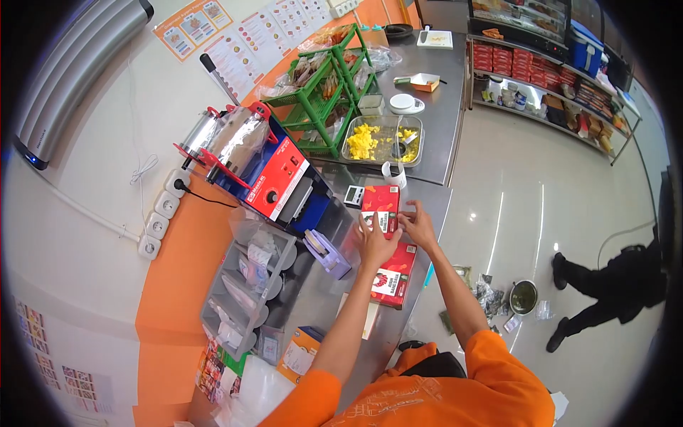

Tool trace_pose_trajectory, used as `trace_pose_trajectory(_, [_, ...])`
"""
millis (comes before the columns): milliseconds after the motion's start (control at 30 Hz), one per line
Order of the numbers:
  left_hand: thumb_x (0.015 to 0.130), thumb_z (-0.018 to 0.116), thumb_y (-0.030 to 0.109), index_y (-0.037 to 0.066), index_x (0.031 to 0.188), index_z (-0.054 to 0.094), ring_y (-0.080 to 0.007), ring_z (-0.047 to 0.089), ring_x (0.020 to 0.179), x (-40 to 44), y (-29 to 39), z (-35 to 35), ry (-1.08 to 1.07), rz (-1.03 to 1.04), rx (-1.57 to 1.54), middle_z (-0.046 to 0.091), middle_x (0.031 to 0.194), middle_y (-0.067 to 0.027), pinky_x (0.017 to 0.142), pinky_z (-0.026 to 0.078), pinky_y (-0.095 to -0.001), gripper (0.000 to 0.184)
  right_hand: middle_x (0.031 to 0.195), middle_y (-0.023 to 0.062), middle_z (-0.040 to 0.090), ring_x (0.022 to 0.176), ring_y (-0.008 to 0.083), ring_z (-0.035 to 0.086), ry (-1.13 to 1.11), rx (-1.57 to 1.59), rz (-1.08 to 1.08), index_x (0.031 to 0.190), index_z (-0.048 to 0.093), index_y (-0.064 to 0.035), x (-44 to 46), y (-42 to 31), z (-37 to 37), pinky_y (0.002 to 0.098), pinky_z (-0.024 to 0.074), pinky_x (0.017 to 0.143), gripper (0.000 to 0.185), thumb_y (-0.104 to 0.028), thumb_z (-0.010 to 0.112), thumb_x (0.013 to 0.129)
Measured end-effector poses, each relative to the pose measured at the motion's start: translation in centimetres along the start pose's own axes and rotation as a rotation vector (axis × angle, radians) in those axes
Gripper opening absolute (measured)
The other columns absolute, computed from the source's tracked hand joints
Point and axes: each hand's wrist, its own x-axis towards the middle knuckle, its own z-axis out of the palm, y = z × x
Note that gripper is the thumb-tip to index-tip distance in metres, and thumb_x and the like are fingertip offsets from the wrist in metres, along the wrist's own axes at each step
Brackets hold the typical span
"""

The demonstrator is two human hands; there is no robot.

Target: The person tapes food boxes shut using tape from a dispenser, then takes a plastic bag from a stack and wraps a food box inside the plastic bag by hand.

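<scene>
Red cardboard box (pixel 381 205), one, with white label, centre of the frame, on a steel counter (pixel 435 196). Second red box (pixel 398 274), same pattern, just below it in the frame.

Left hand (pixel 378 245): fingers spread wide, tips resting on the upper box at its label. Right hand (pixel 421 226): fingers loosely bent at that box's right edge; whether it grips, I cannot tell.

Close by: small timer (pixel 354 196), left of the upper box; purple tape dispenser (pixel 335 264), left of the left hand.

Upper centre: tray (pixel 385 150) with yellow food (pixel 363 142); white scale (pixel 404 103) above it; green rack (pixel 320 108) to its left.

Left of centre: red-and-blue machine (pixel 276 186), grey bin (pixel 279 239) of packets below it.

Right: metal pot (pixel 523 297) on the floor; another person (pixel 608 295), dark trousers, near the edge.
</scene>
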Motion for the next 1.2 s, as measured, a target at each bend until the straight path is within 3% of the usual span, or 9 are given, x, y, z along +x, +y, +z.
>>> trace_pose_trajectory(133, [0.081,0.069,0.056,0.009,0.150,0.031,-0.0522,0.008,0.146,2.7,1.3,0.0,-0.131,-0.045,0.227,0.014,0.156,-0.0315,0.115,0.018,-0.0640,0.092,0.101,0.0108,0.067,0.085,0.0197,0.066,0.040,-0.022,0.074,0.108,0.057,-0.0018,1.8,0.3,-1.4,0.0344,0.0566,0.069,0.027,-0.027,0.060,0.098])
trace_pose_trajectory(167, [0.079,0.073,0.046,0.002,0.143,0.039,-0.0504,0.020,0.142,3.0,0.5,1.3,0.037,0.061,0.283,0.024,0.151,-0.0305,0.114,0.026,-0.0578,0.085,0.100,0.0093,0.066,0.083,0.0184,0.065,0.035,-0.058,0.098,0.105,0.059,-0.0024,1.9,-0.2,-2.2,0.0331,0.0557,0.069,0.027,-0.029,0.058,0.099])
trace_pose_trajectory(367, [0.075,0.074,0.015,-0.006,0.123,0.051,-0.0406,0.041,0.126,4.3,0.1,3.3,0.086,0.203,0.244,0.043,0.131,-0.0245,0.109,0.037,-0.0491,0.057,0.085,0.0053,0.065,0.074,0.0127,0.061,-0.321,-0.051,0.016,0.098,0.062,-0.0015,6.1,0.4,-4.2,0.0282,0.0505,0.066,0.026,-0.027,0.059,0.098])
trace_pose_trajectory(500, [0.078,0.071,0.011,-0.005,0.124,0.052,-0.0387,0.042,0.126,4.2,-1.4,2.9,0.190,0.344,0.181,0.045,0.130,-0.0226,0.107,0.038,-0.0486,0.052,0.080,0.0039,0.066,0.069,0.0117,0.062,-0.536,-0.127,0.106,0.098,0.064,-0.0015,8.0,-0.2,-3.8,0.0269,0.0512,0.067,0.024,-0.025,0.059,0.099])
trace_pose_trajectory(600, [0.081,0.070,0.011,-0.005,0.123,0.053,-0.0374,0.045,0.123,4.2,-1.8,2.6,0.204,0.359,0.141,0.048,0.128,-0.0207,0.105,0.040,-0.0470,0.048,0.078,0.0031,0.065,0.068,0.0112,0.061,-0.552,-0.149,0.157,0.092,0.065,-0.0025,8.0,-0.7,-2.8,0.0273,0.0512,0.065,0.023,-0.024,0.059,0.098])
trace_pose_trajectory(867, [0.083,0.071,0.009,-0.001,0.118,0.058,-0.0350,0.051,0.111,4.9,-2.3,3.5,0.273,0.344,0.028,0.055,0.109,-0.0165,0.097,0.042,-0.0456,0.039,0.068,0.0056,0.064,0.061,0.0136,0.061,-0.517,-0.249,0.165,0.081,0.068,0.0003,7.6,0.3,-1.1,0.0282,0.0511,0.058,0.025,-0.020,0.062,0.093])
trace_pose_trajectory(1200, [0.082,0.071,0.008,0.003,0.116,0.067,-0.0312,0.051,0.104,4.7,-2.3,3.4,0.267,0.352,0.029,0.054,0.105,-0.0135,0.095,0.043,-0.0434,0.035,0.064,0.0083,0.066,0.055,0.0151,0.063,-0.438,-0.341,0.141,0.078,0.071,0.0031,7.4,0.1,0.0,0.0292,0.0517,0.053,0.021,-0.014,0.063,0.086])
